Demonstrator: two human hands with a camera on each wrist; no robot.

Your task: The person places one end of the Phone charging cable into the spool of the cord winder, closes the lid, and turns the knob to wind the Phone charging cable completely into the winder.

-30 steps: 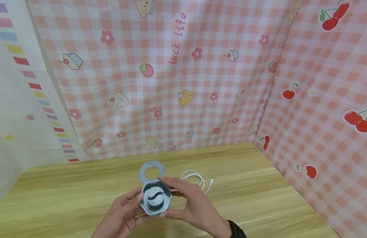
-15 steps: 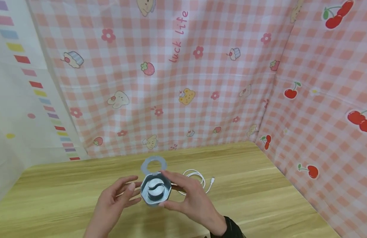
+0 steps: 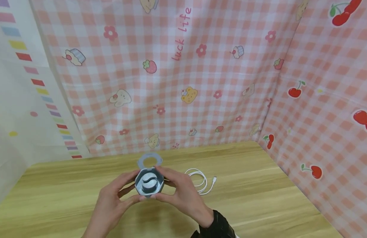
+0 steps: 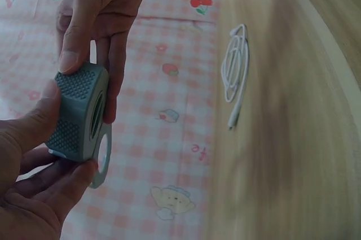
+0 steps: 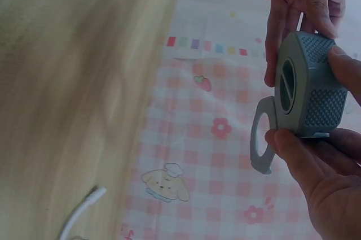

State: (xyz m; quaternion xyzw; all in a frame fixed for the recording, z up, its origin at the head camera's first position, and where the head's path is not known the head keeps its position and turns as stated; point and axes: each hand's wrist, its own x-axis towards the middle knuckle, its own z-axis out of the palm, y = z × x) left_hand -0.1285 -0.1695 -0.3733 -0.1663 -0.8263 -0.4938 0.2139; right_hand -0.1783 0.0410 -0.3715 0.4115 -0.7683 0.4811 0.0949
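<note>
Over the table, both hands hold a grey-blue, many-sided cable winder case (image 3: 149, 183). Its round core is split by an S-shaped slot, and its ring-shaped lid (image 3: 140, 161) stands open on the far side. My left hand (image 3: 109, 203) grips the left side, thumb at the near edge. On the right, my right hand (image 3: 184, 191) pinches it between a thumb below and fingers at the far corner. The wrist views show dimpled outer walls, with the thumbs on the case (image 4: 76, 104) and the lid (image 5: 262, 165) hanging from one edge.
A coiled white cable (image 3: 205, 180) with a plug end lies on the wooden table (image 3: 260, 198), right of the hands. Pink checked cloth (image 3: 168, 82) covers the back and right walls; white cloth (image 3: 16, 115) hangs at the left.
My left hand let go of the case, spread its fingers, then took hold of it again. The case has shifted slightly up and left in view. The right hand kept its grip.
</note>
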